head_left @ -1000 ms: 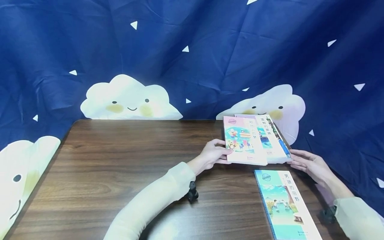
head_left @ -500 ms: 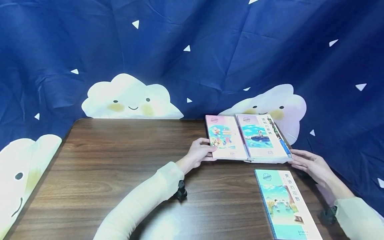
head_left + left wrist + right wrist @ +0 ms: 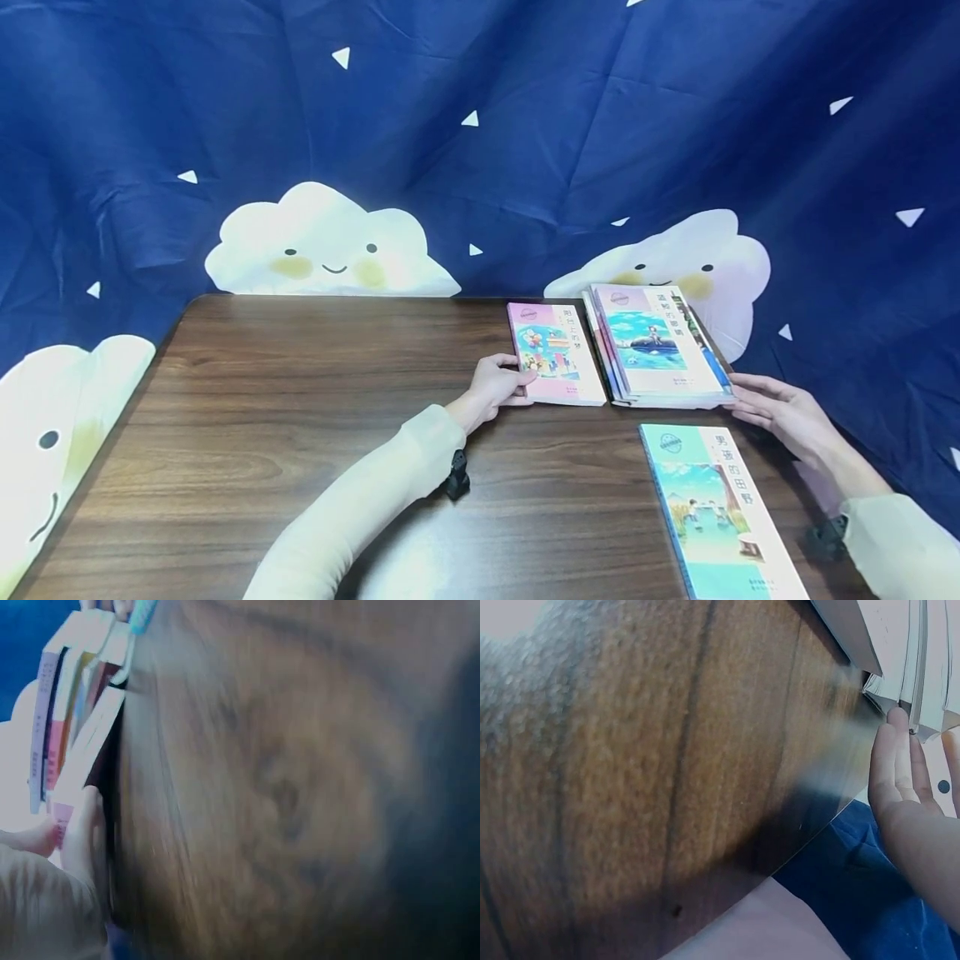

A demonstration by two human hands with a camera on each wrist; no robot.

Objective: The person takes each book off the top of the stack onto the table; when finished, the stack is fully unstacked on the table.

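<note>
My left hand [image 3: 495, 390] pinches the left edge of a pink book [image 3: 558, 358], thumb on its cover. This book lies just left of a stack of several books [image 3: 656, 350], whose top one has a lilac cover with a sea picture. In the left wrist view, the stack's coloured spines [image 3: 52, 735] show beyond the thumb and finger on the pink book. My right hand [image 3: 787, 421] touches the stack's right edge with nearly straight fingers; in the right wrist view, its fingertips [image 3: 898, 716] are at the page edges.
A turquoise book [image 3: 712, 508] lies nearer on the right of the brown wooden table [image 3: 337, 400]. Behind the table hangs a blue cloth [image 3: 420, 150] with smiling clouds. The stack stands at the table's far right corner.
The pink book has moved left off the top of the stack with my left hand and come down beside it, uncovering the lilac book and the spines. My right hand has stayed at the stack.
</note>
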